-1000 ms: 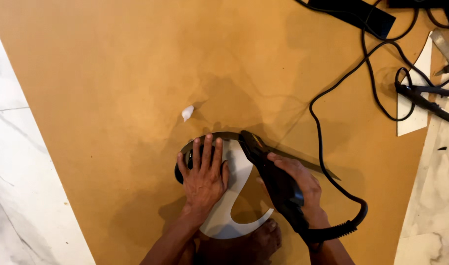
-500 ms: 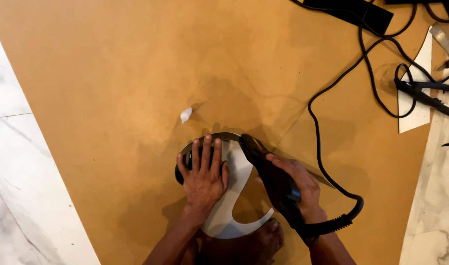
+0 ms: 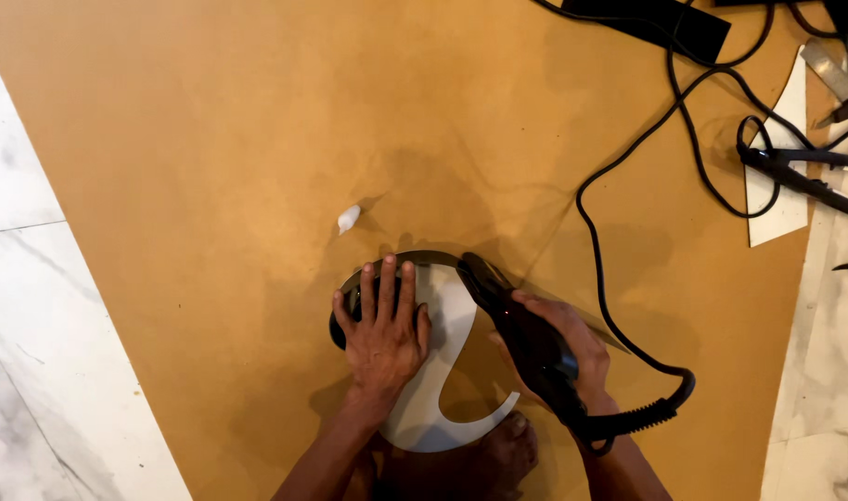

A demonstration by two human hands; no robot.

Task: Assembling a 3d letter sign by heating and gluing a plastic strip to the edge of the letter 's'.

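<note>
The curved white panel (image 3: 440, 371) lies flat on the brown board (image 3: 211, 167), low and centre in the head view, just in front of the person's bare foot (image 3: 503, 455). The panel is thin, smooth and matte, with a rounded outer edge, a dark rim along its top arc and a hooked tip at the lower right. The left hand (image 3: 382, 334) rests palm-down on the panel's upper left, fingers spread and flat, pressing rather than gripping. The right hand (image 3: 563, 348) is wrapped around the handle of a black corded tool (image 3: 521, 339); the tool's nose meets the panel's upper right edge, and a small red light shows on its body. A ribbed strain relief leaves the handle's rear, and the black cable (image 3: 628, 186) loops away up the board toward the upper right corner. The two hands are apart, one on each side of the panel's inner curve. The board is fibrous, tan, lightly stained, and runs wide and bare above and to the left of the panel. A small white scrap (image 3: 348, 219) lies near the panel's top left, apart from it. White marble floor (image 3: 34, 353) borders the board at left and right. At upper right lie a white offcut (image 3: 777, 199), black clamps (image 3: 804, 172) and a black flat bar (image 3: 665, 23).
</note>
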